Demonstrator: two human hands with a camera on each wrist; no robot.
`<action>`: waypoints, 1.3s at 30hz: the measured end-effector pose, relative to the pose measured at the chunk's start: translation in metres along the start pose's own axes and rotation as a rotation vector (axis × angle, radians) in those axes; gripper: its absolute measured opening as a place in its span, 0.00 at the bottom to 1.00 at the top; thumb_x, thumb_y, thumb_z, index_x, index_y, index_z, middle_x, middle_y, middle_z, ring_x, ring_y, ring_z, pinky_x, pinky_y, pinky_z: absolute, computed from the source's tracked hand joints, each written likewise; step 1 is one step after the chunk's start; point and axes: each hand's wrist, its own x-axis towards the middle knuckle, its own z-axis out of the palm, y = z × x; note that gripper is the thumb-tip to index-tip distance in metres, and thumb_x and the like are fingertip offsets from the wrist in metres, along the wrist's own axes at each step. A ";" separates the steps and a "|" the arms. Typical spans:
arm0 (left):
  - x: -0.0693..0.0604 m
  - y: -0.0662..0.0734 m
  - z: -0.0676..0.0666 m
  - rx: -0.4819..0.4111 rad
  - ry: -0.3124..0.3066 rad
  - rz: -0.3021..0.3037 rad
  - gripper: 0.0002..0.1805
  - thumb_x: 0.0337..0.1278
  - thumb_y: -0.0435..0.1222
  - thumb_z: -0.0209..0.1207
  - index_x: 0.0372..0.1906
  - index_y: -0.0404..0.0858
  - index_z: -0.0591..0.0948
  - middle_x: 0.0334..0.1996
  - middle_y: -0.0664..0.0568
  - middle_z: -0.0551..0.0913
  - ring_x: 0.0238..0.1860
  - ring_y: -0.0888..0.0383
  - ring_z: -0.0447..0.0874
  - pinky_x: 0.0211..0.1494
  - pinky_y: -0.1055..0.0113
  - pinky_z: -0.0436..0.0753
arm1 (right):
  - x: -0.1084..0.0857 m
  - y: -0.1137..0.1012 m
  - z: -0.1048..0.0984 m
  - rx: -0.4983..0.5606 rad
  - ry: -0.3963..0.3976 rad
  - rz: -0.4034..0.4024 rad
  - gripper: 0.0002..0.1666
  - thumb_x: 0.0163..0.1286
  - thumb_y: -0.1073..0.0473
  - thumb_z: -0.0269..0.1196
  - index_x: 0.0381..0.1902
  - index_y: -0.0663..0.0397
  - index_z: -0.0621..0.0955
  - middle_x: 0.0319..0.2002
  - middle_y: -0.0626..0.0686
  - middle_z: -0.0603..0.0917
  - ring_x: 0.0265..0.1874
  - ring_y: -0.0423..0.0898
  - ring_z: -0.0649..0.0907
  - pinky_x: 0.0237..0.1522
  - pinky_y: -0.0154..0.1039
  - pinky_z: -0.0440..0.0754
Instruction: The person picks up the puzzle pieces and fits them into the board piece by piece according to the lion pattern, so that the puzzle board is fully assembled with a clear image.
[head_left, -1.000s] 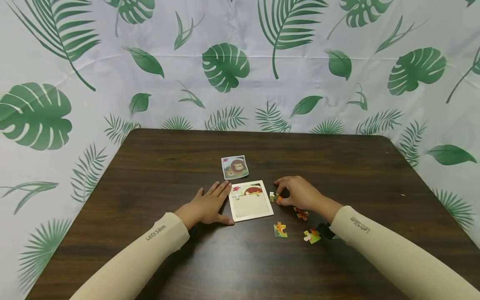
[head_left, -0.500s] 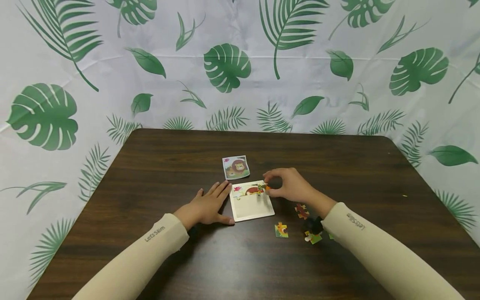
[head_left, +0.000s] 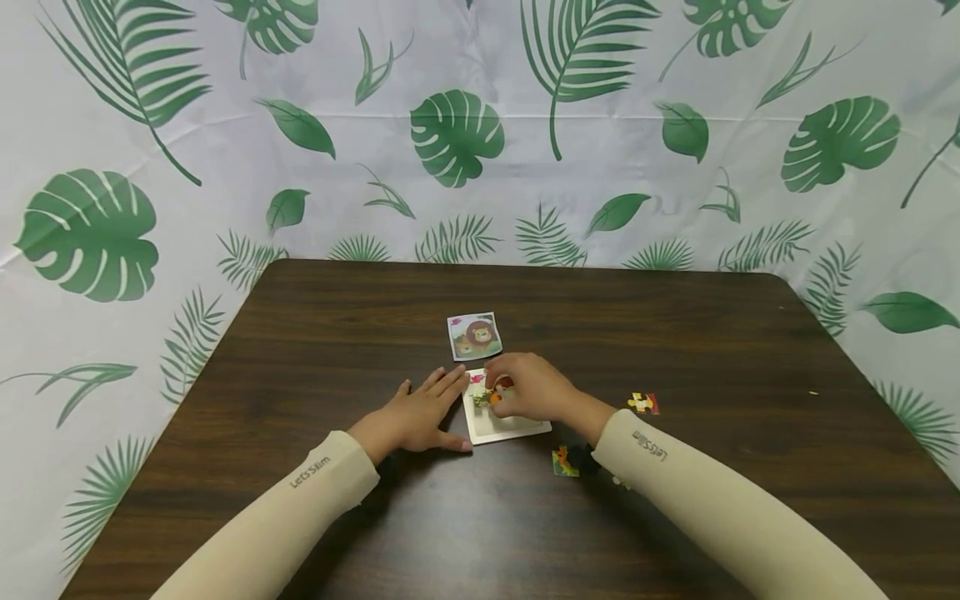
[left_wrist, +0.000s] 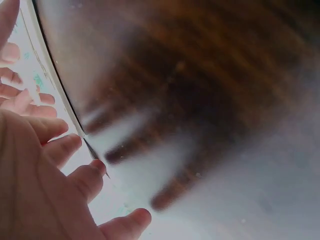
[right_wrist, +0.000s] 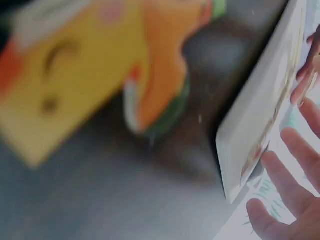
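Note:
A pale square puzzle tray point(head_left: 510, 433) lies on the table, with pieces fitted along its far edge, partly hidden by the right hand. My left hand point(head_left: 420, 412) lies spread flat, its fingertips and thumb touching the tray's left edge. Over the tray, my right hand point(head_left: 532, 387) pinches a small green and orange jigsaw piece point(head_left: 482, 400) between thumb and fingers. In the right wrist view, the tray point(right_wrist: 265, 110) stands beyond loose pieces, and the right hand's fingers point(right_wrist: 285, 180) reach over it. The left wrist view shows the left hand point(left_wrist: 45, 170) along the tray's side.
A picture card point(head_left: 475, 337) with a lion lies just beyond the tray. To the right are loose jigsaw pieces: a yellow and red one point(head_left: 642, 404), an orange and green one point(head_left: 566, 462), and another partly under the right forearm. A leaf-patterned cloth point(head_left: 480, 167) hangs behind the table.
My right hand has picked up the jigsaw piece beside the tray and carried it left over the tray. A yellow and red piece has come into view behind the forearm. The left hand stays put.

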 end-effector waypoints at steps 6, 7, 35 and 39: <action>-0.001 0.000 0.001 -0.010 -0.004 0.001 0.53 0.48 0.64 0.54 0.73 0.45 0.44 0.73 0.55 0.38 0.71 0.50 0.36 0.62 0.36 0.47 | 0.001 -0.004 0.005 -0.117 -0.006 0.001 0.12 0.48 0.52 0.70 0.33 0.45 0.83 0.51 0.49 0.79 0.38 0.41 0.80 0.42 0.39 0.75; -0.001 0.001 0.001 -0.014 -0.004 0.003 0.53 0.48 0.64 0.55 0.73 0.45 0.45 0.73 0.55 0.38 0.71 0.50 0.36 0.62 0.36 0.47 | 0.001 -0.004 0.005 -0.128 -0.006 0.000 0.12 0.48 0.52 0.70 0.33 0.45 0.83 0.51 0.49 0.79 0.39 0.42 0.80 0.43 0.40 0.75; -0.011 -0.003 -0.004 -0.015 -0.059 0.086 0.45 0.50 0.62 0.55 0.72 0.59 0.51 0.73 0.55 0.37 0.71 0.46 0.33 0.61 0.35 0.46 | -0.011 0.011 -0.010 0.065 -0.013 0.053 0.22 0.59 0.53 0.66 0.51 0.54 0.80 0.48 0.50 0.81 0.48 0.48 0.79 0.49 0.46 0.75; -0.010 -0.004 -0.005 0.007 -0.082 0.089 0.45 0.50 0.62 0.54 0.72 0.60 0.50 0.73 0.56 0.36 0.71 0.47 0.32 0.62 0.35 0.45 | -0.021 0.023 -0.024 0.078 -0.027 0.146 0.30 0.57 0.51 0.68 0.57 0.53 0.76 0.56 0.53 0.77 0.57 0.53 0.73 0.54 0.52 0.69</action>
